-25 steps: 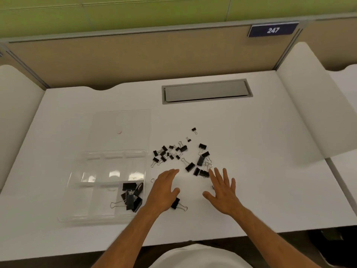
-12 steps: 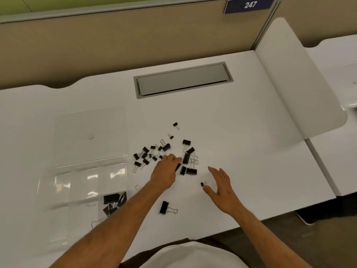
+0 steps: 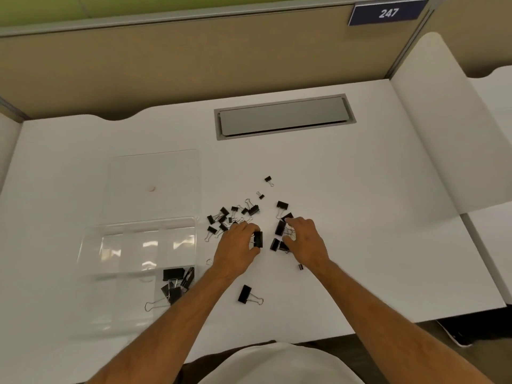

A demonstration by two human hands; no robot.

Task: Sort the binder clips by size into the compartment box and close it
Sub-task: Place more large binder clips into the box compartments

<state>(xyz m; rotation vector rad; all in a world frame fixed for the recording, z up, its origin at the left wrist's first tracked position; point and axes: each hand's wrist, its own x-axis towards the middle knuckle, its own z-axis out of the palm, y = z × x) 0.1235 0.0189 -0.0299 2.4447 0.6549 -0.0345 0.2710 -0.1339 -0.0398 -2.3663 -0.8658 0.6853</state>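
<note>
Basically picking medium binder clips out of the loose pile [image 3: 238, 217] at frame centre. Left hand [image 3: 238, 249] curling round one medium clip [image 3: 258, 239], pinching it between thumb and fingertips, clip poking out just right of the knuckles. Right hand [image 3: 306, 239] reaching onto a cluster of similar clips [image 3: 279, 235], fingers curled over them, touching, but can't tell whether actually gripping one yet. Probably best grabbing by the black body, not the wire handles, and lifting straight up to avoid dragging the tangled small ones along. Compartment box [image 3: 91, 261] sitting lower left of the frame, lid open, large clips [image 3: 177, 284] already lying in its near-right compartment. One more large clip [image 3: 245, 294] lying alone below the left hand, well apart from the grip; a tiny one [image 3: 301, 267] waiting by the right wrist.
</note>
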